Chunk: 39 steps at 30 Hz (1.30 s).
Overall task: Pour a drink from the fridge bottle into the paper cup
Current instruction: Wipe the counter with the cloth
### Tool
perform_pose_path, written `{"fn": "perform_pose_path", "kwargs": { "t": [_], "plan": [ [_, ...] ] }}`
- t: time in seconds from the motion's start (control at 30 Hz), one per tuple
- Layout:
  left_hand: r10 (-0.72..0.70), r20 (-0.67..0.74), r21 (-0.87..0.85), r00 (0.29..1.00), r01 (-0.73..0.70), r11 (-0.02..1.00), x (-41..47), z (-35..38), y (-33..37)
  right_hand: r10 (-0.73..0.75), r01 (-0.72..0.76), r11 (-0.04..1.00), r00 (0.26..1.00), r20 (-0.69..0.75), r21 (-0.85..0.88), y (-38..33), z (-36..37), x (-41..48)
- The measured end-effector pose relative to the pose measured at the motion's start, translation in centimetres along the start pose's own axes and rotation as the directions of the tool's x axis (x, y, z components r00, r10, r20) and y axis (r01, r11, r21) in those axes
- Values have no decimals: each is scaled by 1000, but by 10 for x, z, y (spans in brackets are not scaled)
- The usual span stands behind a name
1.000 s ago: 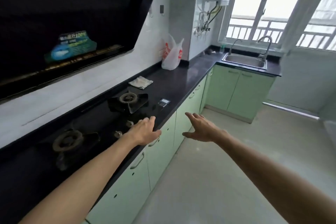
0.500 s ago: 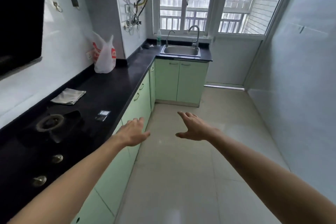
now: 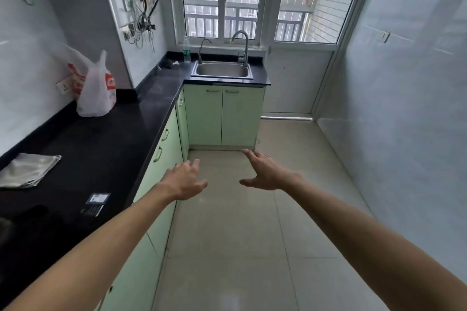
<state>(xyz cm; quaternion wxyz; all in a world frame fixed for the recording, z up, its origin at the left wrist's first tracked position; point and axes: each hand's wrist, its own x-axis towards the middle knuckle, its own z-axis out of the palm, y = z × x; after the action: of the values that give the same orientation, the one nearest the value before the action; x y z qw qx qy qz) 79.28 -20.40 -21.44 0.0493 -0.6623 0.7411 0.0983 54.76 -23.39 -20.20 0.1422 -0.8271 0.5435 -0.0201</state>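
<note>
My left hand (image 3: 185,179) and my right hand (image 3: 266,171) are stretched out in front of me over the tiled floor, both empty with fingers apart. No fridge and no paper cup are in view. A clear plastic bottle (image 3: 186,50) with a green label stands on the far black counter, just left of the sink (image 3: 222,70) under the window.
A black counter (image 3: 106,139) on green cabinets (image 3: 222,118) runs along the left wall to the sink. On it lie a white plastic bag (image 3: 96,91), a folded grey cloth (image 3: 27,169) and a small dark card (image 3: 95,204). A tiled wall (image 3: 404,108) bounds the right side.
My view has swung right, away from the hob and hood, to face the sink and window. Both hands have stayed open and out in front.
</note>
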Motion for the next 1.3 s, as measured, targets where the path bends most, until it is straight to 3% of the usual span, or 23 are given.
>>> {"fn": "perform_pose_path", "kwargs": {
  "t": [0.47, 0.83, 1.3],
  "plan": [
    [1, -41, 35, 999, 0, 999, 104, -28, -18, -11, 10, 1000, 1000, -11, -21, 37, -23, 103],
    [-81, -72, 60, 994, 85, 995, 209, -58, -14, -87, 88, 995, 996, 33, -38, 96, -52, 216],
    [-231, -88, -26, 969, 229, 973, 332, -91, -15, -211, 218, 974, 971, 116, -55, 149, -79, 354]
  ]
}}
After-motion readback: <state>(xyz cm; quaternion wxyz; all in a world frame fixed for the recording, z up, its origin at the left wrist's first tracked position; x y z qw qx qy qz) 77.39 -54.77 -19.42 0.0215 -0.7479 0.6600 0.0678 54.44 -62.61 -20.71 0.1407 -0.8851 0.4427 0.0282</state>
